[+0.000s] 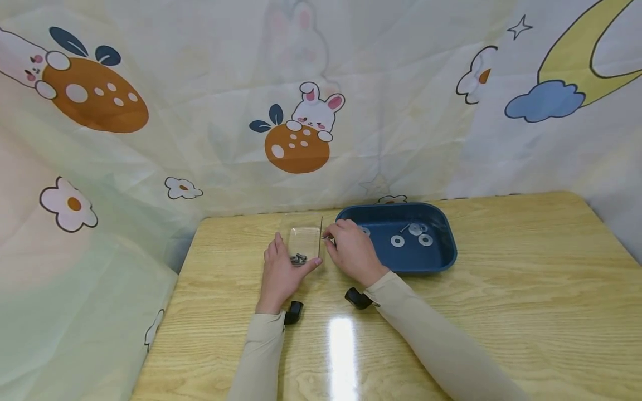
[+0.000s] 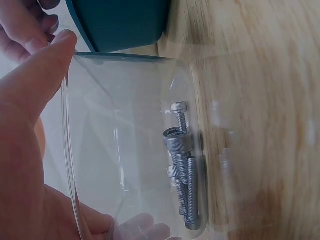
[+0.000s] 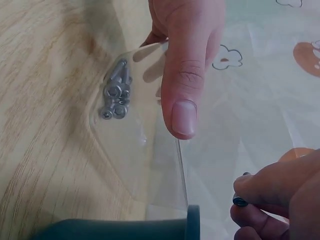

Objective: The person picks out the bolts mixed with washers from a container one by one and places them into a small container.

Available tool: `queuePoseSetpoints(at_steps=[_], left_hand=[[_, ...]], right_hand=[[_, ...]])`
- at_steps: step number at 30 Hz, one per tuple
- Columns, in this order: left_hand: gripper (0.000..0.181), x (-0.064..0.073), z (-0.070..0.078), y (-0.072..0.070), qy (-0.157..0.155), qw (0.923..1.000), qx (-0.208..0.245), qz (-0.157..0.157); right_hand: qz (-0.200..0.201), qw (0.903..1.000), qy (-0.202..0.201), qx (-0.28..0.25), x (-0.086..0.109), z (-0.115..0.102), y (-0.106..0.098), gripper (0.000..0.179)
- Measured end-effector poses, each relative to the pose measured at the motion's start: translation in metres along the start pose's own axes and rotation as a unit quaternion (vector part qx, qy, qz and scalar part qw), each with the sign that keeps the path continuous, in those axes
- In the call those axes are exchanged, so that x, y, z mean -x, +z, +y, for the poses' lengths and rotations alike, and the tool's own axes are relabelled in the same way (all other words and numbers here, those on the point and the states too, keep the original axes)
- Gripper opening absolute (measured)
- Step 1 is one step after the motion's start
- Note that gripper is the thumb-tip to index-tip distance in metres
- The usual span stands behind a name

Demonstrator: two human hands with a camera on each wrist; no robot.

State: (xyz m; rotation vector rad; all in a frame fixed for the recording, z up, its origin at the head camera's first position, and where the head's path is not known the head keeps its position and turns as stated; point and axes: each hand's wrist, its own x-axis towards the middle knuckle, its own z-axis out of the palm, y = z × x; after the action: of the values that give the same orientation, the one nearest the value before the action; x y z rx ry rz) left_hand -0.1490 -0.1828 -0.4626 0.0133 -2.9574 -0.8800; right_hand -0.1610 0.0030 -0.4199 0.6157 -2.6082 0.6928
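Note:
My left hand (image 1: 280, 277) grips a clear plastic box (image 2: 130, 100) with its thumb over one side and its fingers against another. Several socket-head bolts (image 2: 181, 150) lie together on the bottom of the box, toward the near end. Just right of the box rim, my right hand (image 1: 355, 252) pinches a small bolt (image 3: 240, 200) between thumb and fingertips; most of it is hidden by the fingers. That hand overlaps the left part of a dark blue tray (image 1: 446, 257) in the head view.
Inside the tray lie several flat washers (image 1: 398, 241) and a bolt (image 1: 404, 229). The wooden table (image 1: 526, 289) ends at the back against a printed cloth (image 1: 215, 167), which also hangs along the left side.

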Motion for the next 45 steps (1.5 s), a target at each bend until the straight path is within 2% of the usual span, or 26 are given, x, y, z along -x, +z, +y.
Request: queuePoseSetpoints(at_steps=[20, 26, 33, 45], left_hand=[[0.129, 0.0, -0.002, 0.0, 0.01, 0.9999, -0.01, 0.006], [0.129, 0.0, -0.002, -0.001, 0.014, 0.9999, -0.008, 0.005], [0.128, 0.0, -0.003, 0.0, 0.012, 0.9998, -0.011, 0.007], [0.13, 0.0, -0.002, 0.0, 0.013, 0.9997, -0.018, 0.005]], right_hand=[[-0.018, 0.9997, -0.004, -0.015, -0.01, -0.01, 0.019, 0.008], [-0.036, 0.9991, -0.002, -0.024, -0.014, -0.011, 0.024, 0.007], [-0.06, 0.998, 0.001, -0.018, -0.017, -0.011, 0.028, 0.008], [-0.071, 0.9974, -0.01, 0.002, -0.018, -0.009, 0.033, 0.006]])
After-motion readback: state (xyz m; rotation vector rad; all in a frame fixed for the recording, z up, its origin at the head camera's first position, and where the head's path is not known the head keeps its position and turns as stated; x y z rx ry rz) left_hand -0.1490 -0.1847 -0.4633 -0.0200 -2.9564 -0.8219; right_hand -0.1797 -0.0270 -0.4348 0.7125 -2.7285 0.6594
